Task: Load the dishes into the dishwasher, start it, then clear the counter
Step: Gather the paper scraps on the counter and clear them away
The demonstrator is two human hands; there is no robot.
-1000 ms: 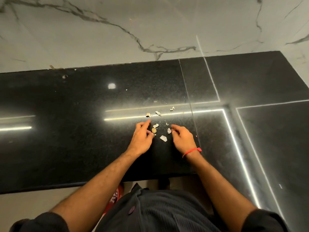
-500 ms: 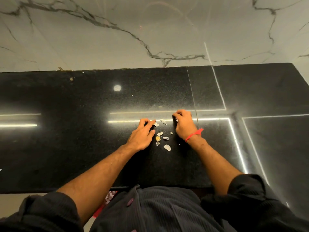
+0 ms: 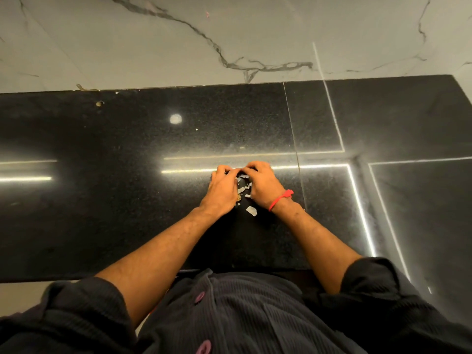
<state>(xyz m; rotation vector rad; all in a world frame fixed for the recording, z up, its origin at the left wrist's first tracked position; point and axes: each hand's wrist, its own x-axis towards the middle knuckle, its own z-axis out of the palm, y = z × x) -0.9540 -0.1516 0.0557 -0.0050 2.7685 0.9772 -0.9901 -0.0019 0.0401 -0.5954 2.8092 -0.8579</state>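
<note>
Your left hand (image 3: 222, 190) and right hand (image 3: 263, 185) lie on the counter (image 3: 127, 200), fingers curled inward around the scraps (image 3: 244, 186) — penning them into one heap, it seems. Whether either grips any, you can't tell; one scrap (image 3: 251, 210) sits just outside, near your right wrist.

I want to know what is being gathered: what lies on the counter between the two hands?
In the head view, small pale scraps lie on the black counter between the left hand and right hand.
</note>
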